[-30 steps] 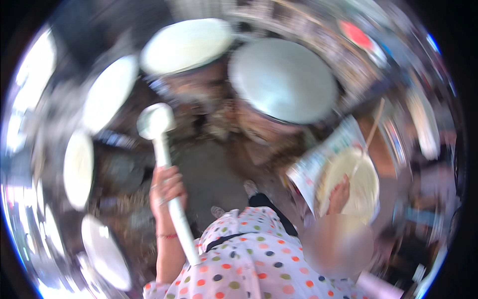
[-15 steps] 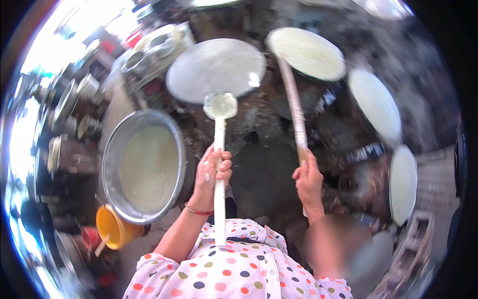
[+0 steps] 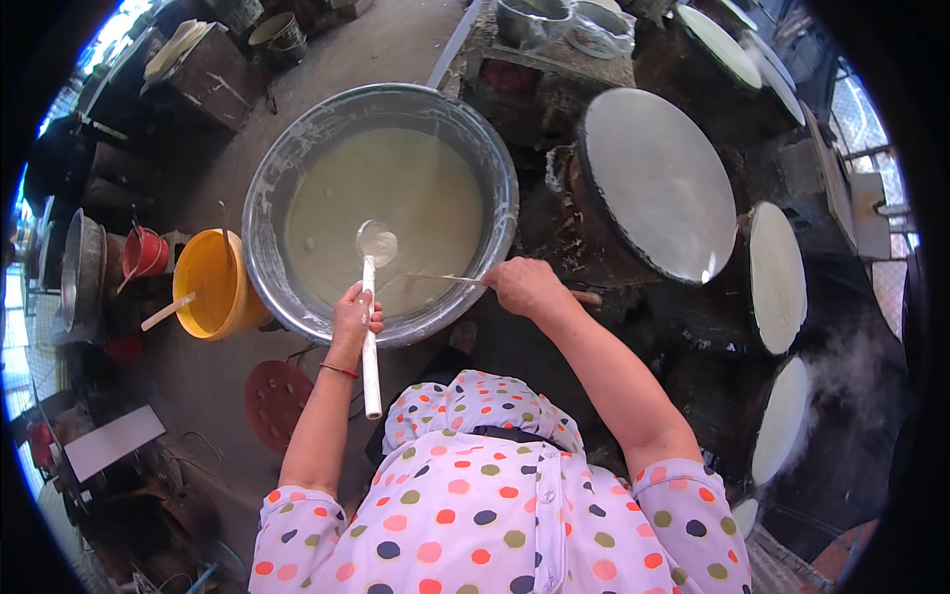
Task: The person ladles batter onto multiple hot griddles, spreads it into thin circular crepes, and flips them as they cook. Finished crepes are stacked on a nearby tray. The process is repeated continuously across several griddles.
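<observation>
Left hand [image 3: 356,315] clasped round a white-handled ladle [image 3: 371,371], its bowl over pale liquid [image 3: 396,183] in a wide metal basin [image 3: 500,188], right hand [image 3: 526,286] closed on a thin tool [image 3: 463,279] at the basin's near-right rim, slender end reaching over the liquid, brown end jutting out rightward past the fist.

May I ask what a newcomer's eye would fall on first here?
Probably the wide metal basin of pale liquid, upper left of centre, with the left hand holding a white-handled ladle over it. Next comes the big round pan on the basin's right, then the yellow bucket at its left.
</observation>
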Motion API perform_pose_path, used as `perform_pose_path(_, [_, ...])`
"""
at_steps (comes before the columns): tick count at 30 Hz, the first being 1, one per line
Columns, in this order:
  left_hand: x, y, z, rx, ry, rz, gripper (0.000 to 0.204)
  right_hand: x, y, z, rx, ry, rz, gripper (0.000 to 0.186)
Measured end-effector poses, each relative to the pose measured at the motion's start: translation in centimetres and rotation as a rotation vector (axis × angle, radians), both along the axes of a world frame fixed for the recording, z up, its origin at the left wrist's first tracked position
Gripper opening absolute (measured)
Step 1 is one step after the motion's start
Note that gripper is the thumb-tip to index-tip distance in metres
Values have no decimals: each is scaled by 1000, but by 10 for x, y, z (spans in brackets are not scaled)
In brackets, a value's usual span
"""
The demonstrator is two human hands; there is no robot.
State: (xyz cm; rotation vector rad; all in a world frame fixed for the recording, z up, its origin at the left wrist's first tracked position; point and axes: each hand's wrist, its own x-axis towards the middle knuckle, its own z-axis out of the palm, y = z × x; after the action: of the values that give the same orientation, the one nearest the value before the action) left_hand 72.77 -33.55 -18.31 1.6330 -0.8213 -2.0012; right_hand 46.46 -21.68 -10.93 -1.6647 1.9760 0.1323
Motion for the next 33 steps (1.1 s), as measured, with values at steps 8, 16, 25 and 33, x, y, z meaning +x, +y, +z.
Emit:
perform_pose_path(8, [-9, -42, -13, -44, -129, -129, 54, -3, -25, -34, 140, -301, -254, 27])
perform_pose_path(16, [-40, 18, -74, 357, 234, 268, 7, -14, -33, -31, 444, -436, -297, 28])
perform_pose_path(25, [-37, -10, 61, 403, 1150, 475, 23, -32, -8, 50, 127, -1019, -579, 32])
perform_pose_path(33, [-47, -41, 252, -341, 1034, 204, 27, -16, -61, 118, -602, -1102, -314, 31])
